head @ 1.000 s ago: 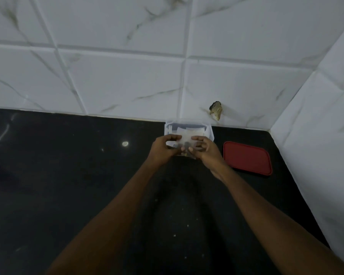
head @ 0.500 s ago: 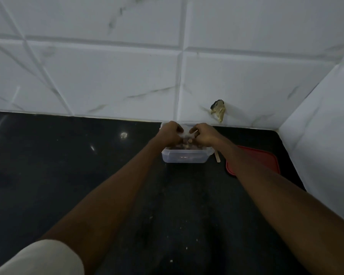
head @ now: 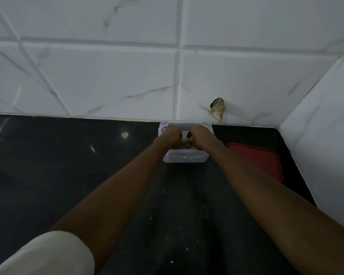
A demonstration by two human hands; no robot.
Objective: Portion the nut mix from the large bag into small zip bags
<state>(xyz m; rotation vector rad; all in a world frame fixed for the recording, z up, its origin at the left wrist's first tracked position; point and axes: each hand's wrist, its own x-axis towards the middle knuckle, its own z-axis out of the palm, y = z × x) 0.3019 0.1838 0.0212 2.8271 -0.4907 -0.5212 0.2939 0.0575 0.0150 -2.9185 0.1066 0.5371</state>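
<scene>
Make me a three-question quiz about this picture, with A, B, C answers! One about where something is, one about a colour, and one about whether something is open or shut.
1. Where is the red lid compared with the clear box?
A. On top of it
B. On the counter, to its right
C. Behind it

2. What colour is the counter?
A. Black
B. White
C. Green

3. How is the clear box?
A. Upright, uncovered
B. Shut by its lid
C. Tipped over

Answers:
1 B: the lid lies flat on the counter, right of the box.
2 A: its surface is shiny black.
3 A: the left hand and right hand are at its uncovered top.
</scene>
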